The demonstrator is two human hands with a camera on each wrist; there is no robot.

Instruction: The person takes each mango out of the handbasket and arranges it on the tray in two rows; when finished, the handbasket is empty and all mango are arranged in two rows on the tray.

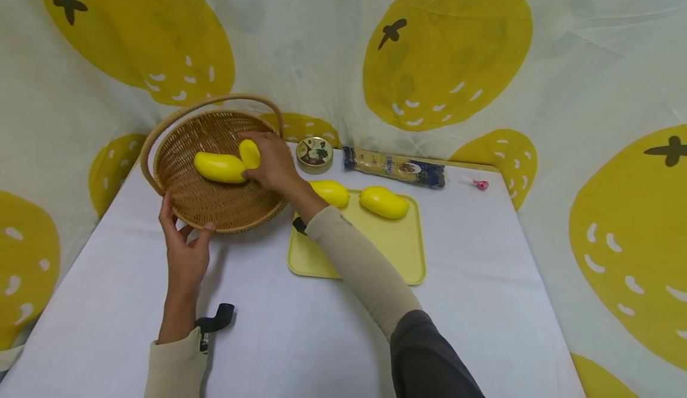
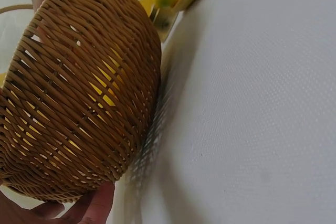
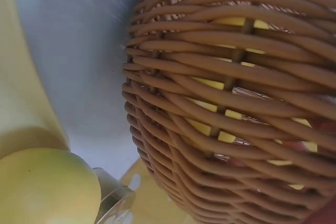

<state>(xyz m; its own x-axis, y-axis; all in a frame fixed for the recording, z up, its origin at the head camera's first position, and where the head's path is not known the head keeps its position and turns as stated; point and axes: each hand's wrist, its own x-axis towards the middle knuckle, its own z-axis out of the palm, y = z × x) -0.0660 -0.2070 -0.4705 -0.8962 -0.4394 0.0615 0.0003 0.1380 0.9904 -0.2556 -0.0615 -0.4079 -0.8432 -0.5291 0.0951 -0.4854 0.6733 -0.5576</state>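
While my left hand (image 1: 185,252) grips the basket (image 1: 214,204) rim, my right hand (image 1: 274,162) clasps a mango (image 1: 249,153) inside. Another mango (image 1: 219,167) lies just left of it.

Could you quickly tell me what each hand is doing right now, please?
Left hand: grips the near rim of the wicker basket, thumb and fingers around the edge.
Right hand: inside the basket, holding a yellow mango.
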